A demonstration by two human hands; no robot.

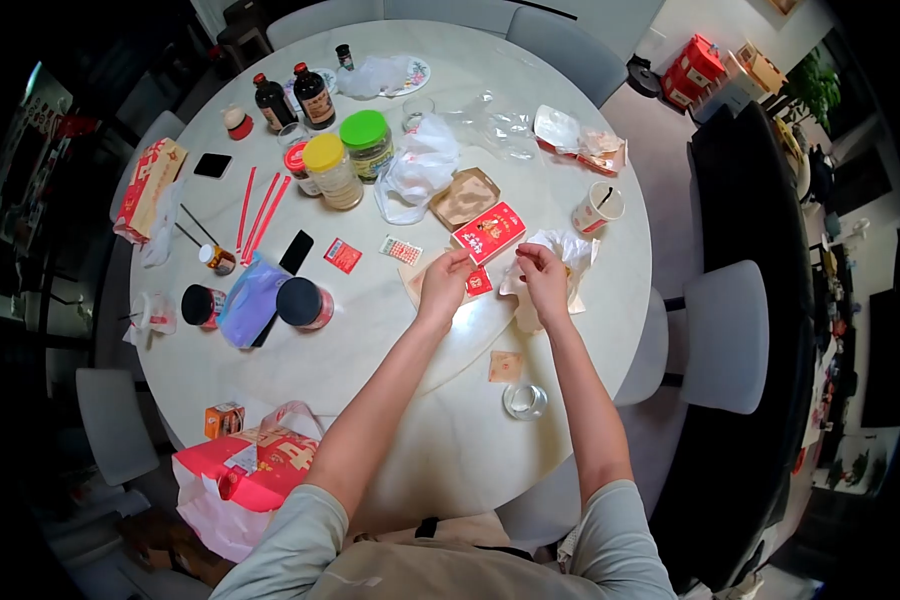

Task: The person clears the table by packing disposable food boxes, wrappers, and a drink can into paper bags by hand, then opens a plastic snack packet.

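Between my hands, a little beyond them, is a red card or flat box with gold print. My left hand is closed, fingertips pinched at the near left corner of the red box. My right hand has its fingers pressed together beside crumpled white paper; anything between them is too small to make out. A smaller red packet lies on a brown napkin under the box. Just behind the box sits an open brown carton.
The round table bears jars, dark bottles, a white plastic bag, and a paper cup at right. A glass stands near my right forearm; a red and white bag is at the near left.
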